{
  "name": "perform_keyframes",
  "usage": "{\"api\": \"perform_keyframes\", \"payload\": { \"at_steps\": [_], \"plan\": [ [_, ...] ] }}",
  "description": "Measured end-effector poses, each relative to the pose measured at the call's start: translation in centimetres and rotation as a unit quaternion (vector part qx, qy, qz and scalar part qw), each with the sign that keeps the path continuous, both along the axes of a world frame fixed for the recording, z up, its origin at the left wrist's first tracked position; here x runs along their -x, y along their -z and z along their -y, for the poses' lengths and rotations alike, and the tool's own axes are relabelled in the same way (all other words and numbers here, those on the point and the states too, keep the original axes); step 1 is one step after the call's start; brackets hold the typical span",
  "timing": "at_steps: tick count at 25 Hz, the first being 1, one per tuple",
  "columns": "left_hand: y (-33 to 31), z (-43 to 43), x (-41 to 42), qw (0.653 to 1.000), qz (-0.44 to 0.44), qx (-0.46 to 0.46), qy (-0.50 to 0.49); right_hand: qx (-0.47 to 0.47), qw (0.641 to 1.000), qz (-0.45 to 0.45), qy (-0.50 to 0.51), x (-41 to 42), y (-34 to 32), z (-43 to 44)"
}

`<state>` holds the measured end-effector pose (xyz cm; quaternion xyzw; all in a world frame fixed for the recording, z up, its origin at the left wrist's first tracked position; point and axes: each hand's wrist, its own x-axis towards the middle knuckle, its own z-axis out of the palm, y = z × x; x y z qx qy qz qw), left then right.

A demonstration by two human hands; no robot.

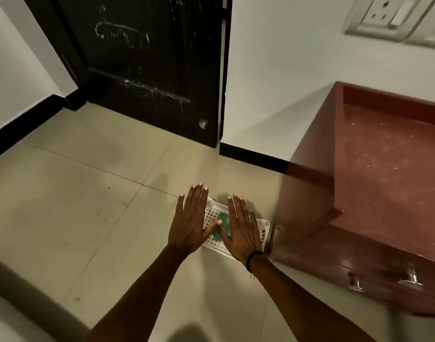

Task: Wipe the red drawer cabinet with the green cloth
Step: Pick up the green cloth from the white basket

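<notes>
The red drawer cabinet (384, 174) stands at the right against the wall, its dusty top in view and metal knobs (409, 280) on its front. A green cloth (224, 222) lies in a white lattice basket (212, 214) on the floor just left of the cabinet. My left hand (190, 220) and my right hand (241, 227) hover flat over the basket, palms down, fingers spread. They hide most of the cloth, and neither hand grips anything.
A black door (147, 62) stands at the back. Beige floor tiles (76, 193) stretch to the left. White walls with a black skirting (251, 155) run behind, and a wall socket (389, 16) sits at the upper right.
</notes>
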<state>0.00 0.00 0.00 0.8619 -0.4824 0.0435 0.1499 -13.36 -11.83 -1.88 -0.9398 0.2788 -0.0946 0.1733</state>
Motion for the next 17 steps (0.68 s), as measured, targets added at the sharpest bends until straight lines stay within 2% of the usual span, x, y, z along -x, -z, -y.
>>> {"api": "perform_keyframes", "payload": {
  "at_steps": [8, 17],
  "plan": [
    [9.2, -0.6, -0.6, 1.000, -0.015, -0.010, 0.006, 0.002, 0.997, -0.073, -0.014, -1.7, 10.8, 1.3],
    [11.5, -1.4, -0.8, 1.000, -0.017, -0.005, 0.009, -0.005, 0.988, -0.151, -0.041, -1.9, 14.1, 1.4]
  ]
}}
